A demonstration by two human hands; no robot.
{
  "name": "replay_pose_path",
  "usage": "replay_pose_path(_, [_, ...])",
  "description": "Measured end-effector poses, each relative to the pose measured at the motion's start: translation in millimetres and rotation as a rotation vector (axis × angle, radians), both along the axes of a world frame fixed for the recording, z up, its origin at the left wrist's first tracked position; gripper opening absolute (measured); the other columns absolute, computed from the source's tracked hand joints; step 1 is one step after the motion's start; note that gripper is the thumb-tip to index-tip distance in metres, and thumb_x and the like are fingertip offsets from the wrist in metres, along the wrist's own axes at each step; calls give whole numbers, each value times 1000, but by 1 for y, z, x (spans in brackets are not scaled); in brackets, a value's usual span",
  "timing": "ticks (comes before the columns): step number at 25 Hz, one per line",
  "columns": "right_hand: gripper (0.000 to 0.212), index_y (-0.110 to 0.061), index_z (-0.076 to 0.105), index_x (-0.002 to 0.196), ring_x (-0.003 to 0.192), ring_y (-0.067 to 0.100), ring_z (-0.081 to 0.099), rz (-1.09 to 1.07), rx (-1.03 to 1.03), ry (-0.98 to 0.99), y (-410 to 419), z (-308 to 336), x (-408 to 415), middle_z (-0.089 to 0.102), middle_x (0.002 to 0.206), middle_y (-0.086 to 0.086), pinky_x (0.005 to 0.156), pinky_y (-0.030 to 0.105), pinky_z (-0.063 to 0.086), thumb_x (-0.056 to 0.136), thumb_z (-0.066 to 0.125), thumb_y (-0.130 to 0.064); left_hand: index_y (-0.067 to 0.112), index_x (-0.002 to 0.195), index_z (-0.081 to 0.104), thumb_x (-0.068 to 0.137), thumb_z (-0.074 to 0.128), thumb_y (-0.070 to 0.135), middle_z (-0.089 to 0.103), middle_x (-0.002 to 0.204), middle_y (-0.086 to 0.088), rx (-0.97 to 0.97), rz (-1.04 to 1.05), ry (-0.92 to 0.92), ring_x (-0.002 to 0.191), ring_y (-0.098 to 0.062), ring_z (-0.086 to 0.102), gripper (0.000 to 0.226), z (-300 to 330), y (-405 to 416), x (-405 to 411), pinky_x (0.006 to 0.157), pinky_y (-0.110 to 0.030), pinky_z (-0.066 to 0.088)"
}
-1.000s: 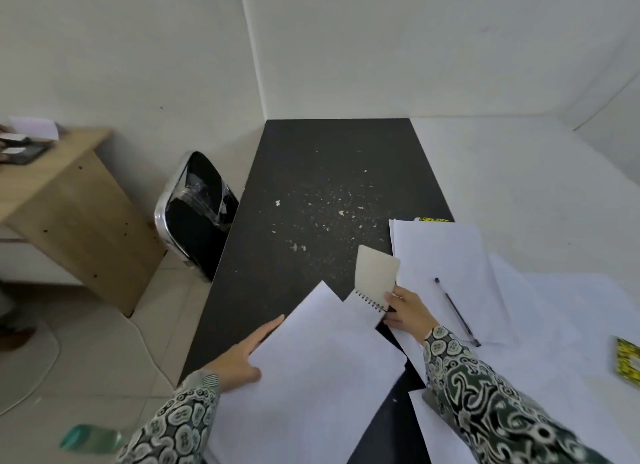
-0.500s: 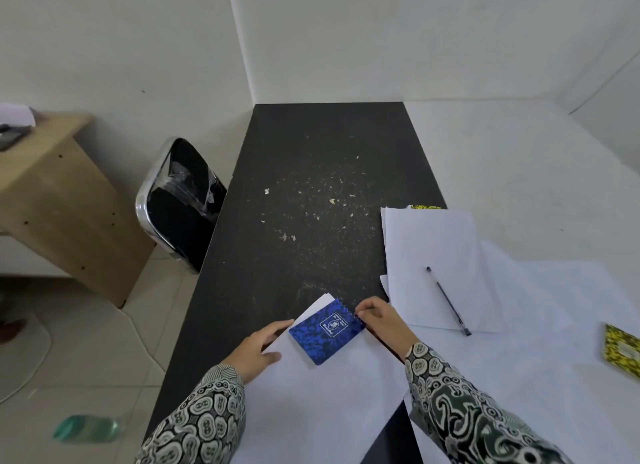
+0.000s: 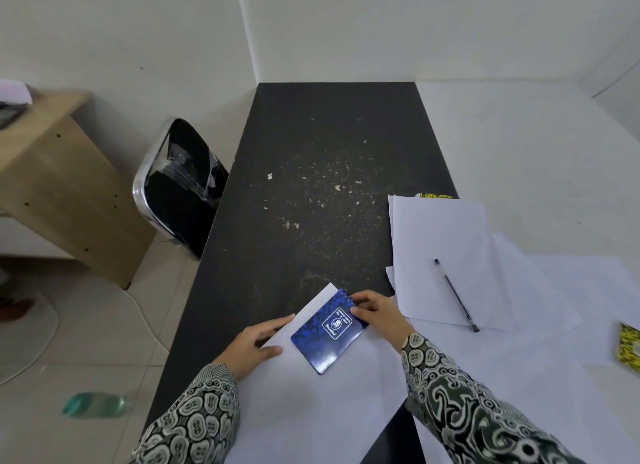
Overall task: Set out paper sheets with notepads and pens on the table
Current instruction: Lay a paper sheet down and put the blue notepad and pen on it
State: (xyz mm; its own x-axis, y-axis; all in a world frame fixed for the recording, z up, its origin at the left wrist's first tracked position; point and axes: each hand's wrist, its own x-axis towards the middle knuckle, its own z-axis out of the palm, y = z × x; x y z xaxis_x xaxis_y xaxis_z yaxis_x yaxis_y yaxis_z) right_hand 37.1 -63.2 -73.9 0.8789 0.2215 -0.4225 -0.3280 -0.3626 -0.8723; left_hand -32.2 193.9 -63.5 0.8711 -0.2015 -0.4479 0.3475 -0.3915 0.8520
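The fingers of the right hand (image 3: 377, 313) curl over the spiral-bound top corner of a blue notepad (image 3: 328, 330), thumb on the cover, pinching that edge; the left hand (image 3: 254, 342) lies flat and spread, its fingers pressing the left edge of a white sheet (image 3: 311, 404) with nothing gripped. The notepad lies tilted on the far corner of that sheet, cover up, near the front of the black table (image 3: 311, 172). The sheet's left edge runs close to the table's left edge. Beyond the notepad the dark top is open all the way to the wall, marked only by pale specks. To the right, a second sheet (image 3: 443, 241) overlaps the table's right edge onto a white surface, with a pen (image 3: 455, 293) lying on it, well apart from the notepad. A yellow notepad (image 3: 628, 347) sits at the far right border. A black chair (image 3: 180, 186) stands just beside the table's left edge.
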Motion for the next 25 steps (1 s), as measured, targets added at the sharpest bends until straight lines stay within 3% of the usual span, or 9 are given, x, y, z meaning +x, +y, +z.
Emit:
replay_pose_path(3, [19,-6,59,104,78,10,57,-3,28,-2,0,0,0,61,83,-5,59,2,46,85,58,-6,60,105,55,83,59,-4,57,130,8,-58,-7,1,116,0,56,68,4,0,-2,104,-29,44])
replay_pose_path(7, [14,-9,59,100,73,6,57,-54,58,23,2,1,-2,61,80,-5,57,2,45,86,57,-7,54,110,53,84,59,-3,56,134,3,-75,-11,3,123,-10,53,63,5,-2,-5,106,-36,43])
replay_pose_path(11, [14,-8,59,100,72,7,59,-48,75,53,2,1,-4,63,79,0,56,3,46,86,59,-8,67,96,56,84,57,-4,56,132,6,-58,8,3,122,-10,53,72,4,-6,-5,104,-34,45])
replay_pose_path(16, [24,-7,58,106,76,9,59,-39,83,111,2,4,-5,63,88,5,57,3,46,83,63,-10,68,98,54,84,56,-5,56,131,7,-32,-33,22,121,-6,53,74,6,-8,-3,103,-26,44])
replay_pose_path(19, [30,-4,58,111,78,8,60,-1,72,131,7,6,-4,64,95,8,59,4,47,83,63,-10,55,112,47,86,55,-3,51,135,7,14,-97,24,121,-2,50,65,11,-11,-1,96,-9,42])
replay_pose_path(22, [28,2,58,109,76,9,60,1,71,121,10,11,-2,64,97,12,58,5,48,82,63,-6,34,132,40,89,45,-8,43,142,1,8,-79,42,132,-14,41,60,12,-16,2,112,-28,33])
replay_pose_path(25, [24,0,58,106,74,9,61,12,59,92,10,17,-2,64,96,13,58,7,50,83,62,-7,18,142,33,93,34,-7,40,141,3,109,-63,16,132,-11,36,55,13,-26,5,107,-13,24])
